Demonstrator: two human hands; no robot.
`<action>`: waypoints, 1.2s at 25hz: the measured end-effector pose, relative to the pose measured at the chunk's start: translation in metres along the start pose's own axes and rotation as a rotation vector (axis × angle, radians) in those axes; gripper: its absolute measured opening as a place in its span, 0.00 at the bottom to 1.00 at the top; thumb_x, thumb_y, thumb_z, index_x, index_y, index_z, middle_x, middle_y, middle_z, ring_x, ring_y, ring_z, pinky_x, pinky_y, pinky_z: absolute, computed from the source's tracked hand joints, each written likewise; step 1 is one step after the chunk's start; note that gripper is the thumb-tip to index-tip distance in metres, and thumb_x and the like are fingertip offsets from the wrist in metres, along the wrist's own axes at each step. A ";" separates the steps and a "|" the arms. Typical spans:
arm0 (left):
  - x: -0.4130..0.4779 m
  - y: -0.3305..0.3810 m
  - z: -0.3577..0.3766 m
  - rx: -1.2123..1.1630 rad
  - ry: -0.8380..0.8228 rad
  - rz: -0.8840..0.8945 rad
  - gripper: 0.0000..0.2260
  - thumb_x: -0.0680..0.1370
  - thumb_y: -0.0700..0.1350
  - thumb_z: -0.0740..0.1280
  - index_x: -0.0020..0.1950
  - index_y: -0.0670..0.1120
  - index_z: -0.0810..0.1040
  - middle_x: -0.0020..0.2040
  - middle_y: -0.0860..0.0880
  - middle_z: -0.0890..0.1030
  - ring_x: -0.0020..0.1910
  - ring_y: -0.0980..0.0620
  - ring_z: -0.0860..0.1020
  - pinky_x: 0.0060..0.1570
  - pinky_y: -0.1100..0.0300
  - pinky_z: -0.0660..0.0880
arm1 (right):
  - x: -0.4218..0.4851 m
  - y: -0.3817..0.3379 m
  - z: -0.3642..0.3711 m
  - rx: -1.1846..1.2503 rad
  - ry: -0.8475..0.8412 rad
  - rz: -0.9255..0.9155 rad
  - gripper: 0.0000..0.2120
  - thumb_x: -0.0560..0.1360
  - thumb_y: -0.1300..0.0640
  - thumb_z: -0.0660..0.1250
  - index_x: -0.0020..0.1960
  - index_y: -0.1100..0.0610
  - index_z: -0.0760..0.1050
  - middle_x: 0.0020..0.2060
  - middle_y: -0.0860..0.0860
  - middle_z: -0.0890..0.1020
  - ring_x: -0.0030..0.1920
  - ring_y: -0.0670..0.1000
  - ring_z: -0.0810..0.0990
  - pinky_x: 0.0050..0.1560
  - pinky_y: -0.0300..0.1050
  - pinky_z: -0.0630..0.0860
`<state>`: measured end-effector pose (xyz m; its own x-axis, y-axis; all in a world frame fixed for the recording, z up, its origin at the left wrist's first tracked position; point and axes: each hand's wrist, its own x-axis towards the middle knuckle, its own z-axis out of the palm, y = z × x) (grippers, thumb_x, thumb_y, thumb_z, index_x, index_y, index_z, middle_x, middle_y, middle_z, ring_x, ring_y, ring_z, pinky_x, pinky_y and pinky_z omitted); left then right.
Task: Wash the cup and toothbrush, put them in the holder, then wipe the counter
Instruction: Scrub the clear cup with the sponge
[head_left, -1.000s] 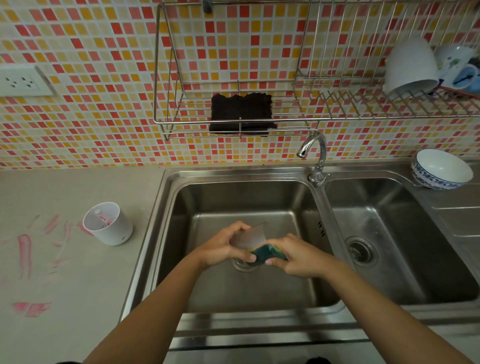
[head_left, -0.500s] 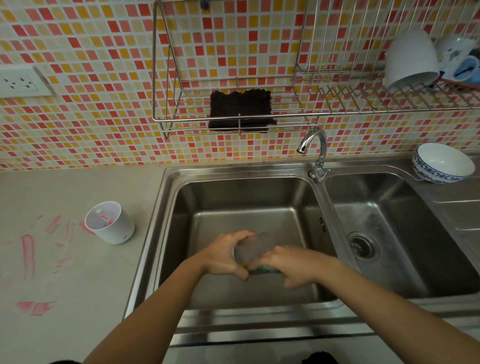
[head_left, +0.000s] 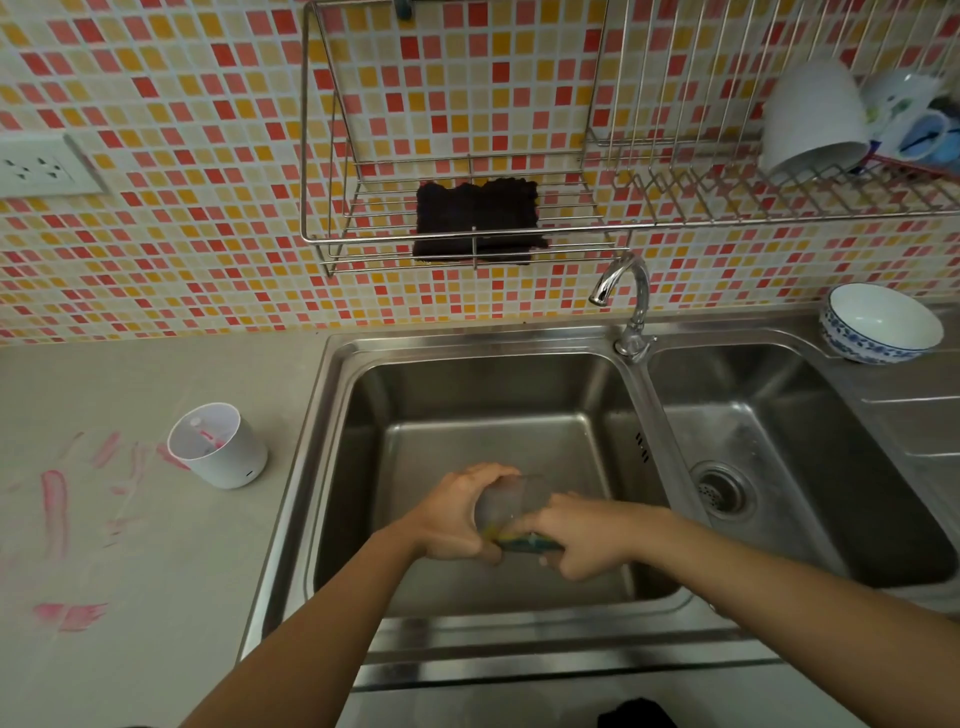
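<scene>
Over the left sink basin (head_left: 597, 395), my left hand (head_left: 454, 519) grips a frosted translucent cup (head_left: 506, 501) lying on its side. My right hand (head_left: 582, 538) holds a green and yellow sponge (head_left: 524, 543) pressed against the cup's lower edge. A white cylindrical holder (head_left: 218, 447) stands on the grey counter (head_left: 156, 623) left of the sink, with a pink and white toothbrush (head_left: 205, 434) inside it. Pink smears (head_left: 54, 512) mark the counter to the holder's left.
A dark cloth (head_left: 478, 218) lies in the wire wall rack (head_left: 332, 249) above the sink. The tap (head_left: 626, 296) stands between the basins. A blue-patterned bowl (head_left: 880, 322) sits at the right. Mugs (head_left: 815, 114) hang upside down on the upper right rack. A wall socket (head_left: 41, 166) is at the left.
My right hand with the sponge has shifted from beside the cup to under its lower edge, and the cup has turned slightly in my left hand. The view has tilted a little.
</scene>
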<state>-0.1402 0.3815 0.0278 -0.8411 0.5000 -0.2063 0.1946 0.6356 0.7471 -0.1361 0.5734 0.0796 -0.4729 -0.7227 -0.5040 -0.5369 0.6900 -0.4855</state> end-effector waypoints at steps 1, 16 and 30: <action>-0.001 0.000 0.002 0.016 0.035 0.015 0.37 0.60 0.44 0.77 0.67 0.52 0.67 0.61 0.53 0.71 0.58 0.54 0.72 0.59 0.60 0.72 | 0.001 0.004 -0.004 0.126 -0.008 0.003 0.21 0.74 0.64 0.63 0.66 0.55 0.70 0.51 0.54 0.77 0.46 0.50 0.74 0.46 0.43 0.72; 0.003 0.002 0.018 0.104 0.299 0.007 0.38 0.69 0.49 0.73 0.72 0.44 0.57 0.69 0.47 0.62 0.70 0.51 0.61 0.67 0.64 0.62 | 0.021 0.017 -0.009 0.581 0.472 0.114 0.11 0.79 0.57 0.61 0.55 0.62 0.78 0.50 0.59 0.83 0.51 0.57 0.81 0.53 0.48 0.75; 0.003 0.003 0.030 0.372 0.539 0.130 0.30 0.68 0.53 0.65 0.64 0.38 0.64 0.59 0.38 0.73 0.57 0.47 0.67 0.57 0.51 0.75 | 0.028 0.006 -0.003 0.802 0.549 0.022 0.12 0.79 0.61 0.59 0.61 0.59 0.76 0.56 0.56 0.81 0.55 0.48 0.78 0.57 0.35 0.72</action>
<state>-0.1273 0.4026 0.0099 -0.9148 0.2836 0.2875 0.3912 0.7989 0.4568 -0.1549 0.5568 0.0651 -0.8463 -0.4876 -0.2146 0.0156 0.3799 -0.9249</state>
